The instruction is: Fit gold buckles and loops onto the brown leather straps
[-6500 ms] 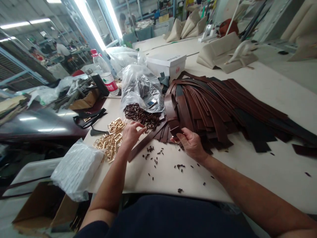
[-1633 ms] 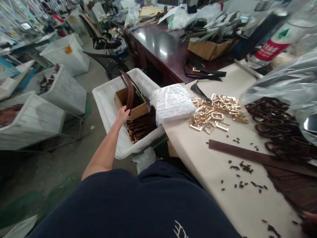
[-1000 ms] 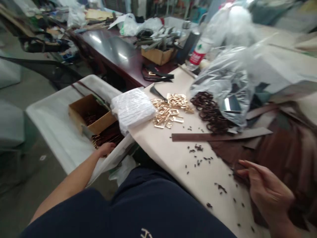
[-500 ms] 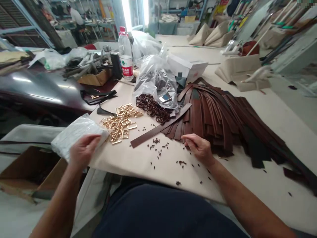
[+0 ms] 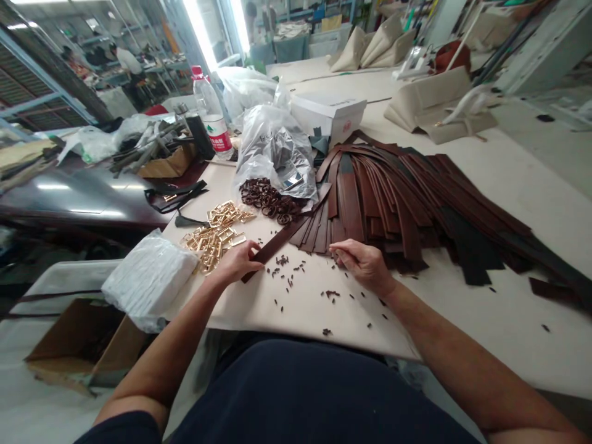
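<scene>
My left hand (image 5: 240,260) has its thumb and fingers at the near end of a brown leather strap (image 5: 276,242) that lies slanting on the table. Closed in a pinch, my right hand (image 5: 361,262) is just in front of the fanned pile of brown straps (image 5: 354,197); what its fingertips hold is too small to make out. Small dark pieces (image 5: 282,262) are scattered on the table between the hands. Gold buckles (image 5: 215,237) lie in a heap beyond my left hand. Dark brown loops (image 5: 271,200) are piled by a clear plastic bag (image 5: 277,145).
A white wrapped package (image 5: 148,271) lies at the table's left edge, above an open cardboard box (image 5: 78,345). A bottle (image 5: 215,123) and a white box (image 5: 328,114) stand at the back. Folded beige material (image 5: 430,105) is at the back right.
My left hand has moved right, from beside the white package to the near end of the slanting strap. My right hand remains pinched near the strap pile. The view has tilted and shifted slightly.
</scene>
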`<act>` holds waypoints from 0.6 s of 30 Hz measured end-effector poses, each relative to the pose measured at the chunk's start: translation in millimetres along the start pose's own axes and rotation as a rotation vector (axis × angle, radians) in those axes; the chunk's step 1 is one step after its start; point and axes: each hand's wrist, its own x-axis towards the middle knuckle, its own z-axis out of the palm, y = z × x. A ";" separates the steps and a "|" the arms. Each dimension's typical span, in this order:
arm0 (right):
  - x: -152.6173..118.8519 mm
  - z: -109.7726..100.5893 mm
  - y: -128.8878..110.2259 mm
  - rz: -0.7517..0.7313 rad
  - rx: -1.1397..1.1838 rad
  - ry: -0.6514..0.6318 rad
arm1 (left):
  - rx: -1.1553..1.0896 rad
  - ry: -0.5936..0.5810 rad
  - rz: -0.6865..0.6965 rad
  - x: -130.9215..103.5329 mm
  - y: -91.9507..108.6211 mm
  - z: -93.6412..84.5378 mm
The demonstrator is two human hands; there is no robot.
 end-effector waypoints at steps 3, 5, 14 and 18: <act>-0.2 2.0 -0.3 -0.009 -0.013 0.009 | -0.254 -0.047 -0.027 -3.5 7.2 5.9; -0.5 4.4 -0.5 -0.005 -0.008 -0.003 | -0.551 -0.107 -0.022 -8.8 16.7 13.1; 14.0 7.9 -21.1 -0.266 -0.384 -0.018 | -0.870 -0.419 0.172 -43.9 77.0 22.1; 23.6 2.0 -25.9 -0.291 -0.551 -0.022 | -0.782 -0.453 0.264 -48.4 90.0 26.9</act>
